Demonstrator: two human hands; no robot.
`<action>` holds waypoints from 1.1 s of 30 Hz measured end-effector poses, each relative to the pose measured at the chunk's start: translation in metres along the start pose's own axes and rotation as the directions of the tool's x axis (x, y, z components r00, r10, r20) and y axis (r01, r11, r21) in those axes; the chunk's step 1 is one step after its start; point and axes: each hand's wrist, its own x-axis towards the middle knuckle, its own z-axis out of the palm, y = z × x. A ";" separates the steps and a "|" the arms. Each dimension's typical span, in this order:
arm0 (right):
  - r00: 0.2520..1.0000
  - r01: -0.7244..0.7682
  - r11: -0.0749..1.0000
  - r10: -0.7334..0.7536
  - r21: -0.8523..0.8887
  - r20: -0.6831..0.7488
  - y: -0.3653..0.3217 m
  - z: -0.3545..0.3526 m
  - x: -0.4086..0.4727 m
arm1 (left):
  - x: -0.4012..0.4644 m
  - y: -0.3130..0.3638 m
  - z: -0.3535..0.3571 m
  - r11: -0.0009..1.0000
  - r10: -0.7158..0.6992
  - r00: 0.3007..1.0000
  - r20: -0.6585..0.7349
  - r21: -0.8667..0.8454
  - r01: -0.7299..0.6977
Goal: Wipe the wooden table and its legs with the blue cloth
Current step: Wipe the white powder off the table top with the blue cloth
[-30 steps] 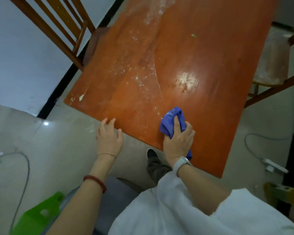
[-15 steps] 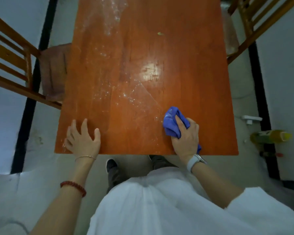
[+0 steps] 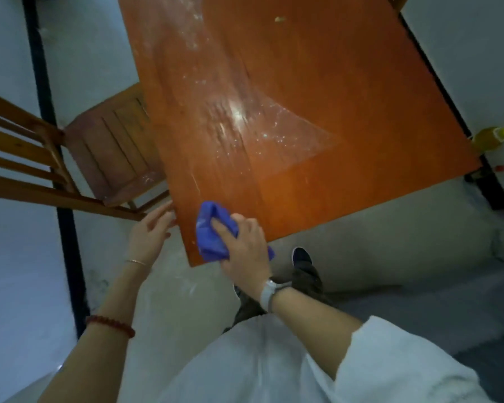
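The orange wooden table (image 3: 317,117) fills the upper middle, its top dusty and smeared with white streaks around the centre. A small pale crumb (image 3: 280,19) lies near its far end. My right hand (image 3: 242,242) grips the bunched blue cloth (image 3: 210,234) and presses it on the table's near left corner. My left hand (image 3: 152,231) is just off that corner, fingers straight, touching the table's left edge. The table legs are hidden under the top.
A wooden chair (image 3: 108,149) stands at the table's left side, its slatted back reaching the left frame edge. A yellow bottle (image 3: 490,136) lies on the floor past the right corner. My shoe (image 3: 301,255) stands under the near edge. Grey floor lies below.
My right hand slid the cloth leftwards along the near edge to the left corner. My left hand came off the tabletop to its side edge. The view swung round.
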 end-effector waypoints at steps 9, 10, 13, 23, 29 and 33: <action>0.999 -0.041 0.942 0.029 0.334 0.042 0.007 -0.038 -0.011 | 0.023 0.003 -0.004 0.980 0.062 0.993 0.100 0.182 -0.080; 0.989 -0.118 0.952 0.140 0.283 -0.057 0.025 -0.050 -0.005 | 0.022 0.005 0.005 0.971 0.086 0.992 0.091 0.215 -0.104; 0.793 -0.520 0.830 0.557 0.201 -0.246 0.062 -0.065 0.012 | 0.015 0.010 0.030 0.944 0.129 0.990 0.054 0.299 -0.139; 0.922 -0.356 0.838 0.245 0.414 0.299 0.040 -0.082 0.000 | 0.012 0.005 0.048 0.909 0.107 0.976 -0.190 0.417 -0.018; 0.720 -0.599 0.756 0.652 0.264 -0.236 0.140 -0.157 0.016 | -0.003 0.026 0.085 0.891 0.052 0.970 -0.236 0.450 0.061; 0.634 -0.696 0.713 0.665 0.083 -0.394 0.185 -0.169 0.026 | -0.005 0.022 0.101 0.880 0.016 0.967 -0.255 0.463 0.108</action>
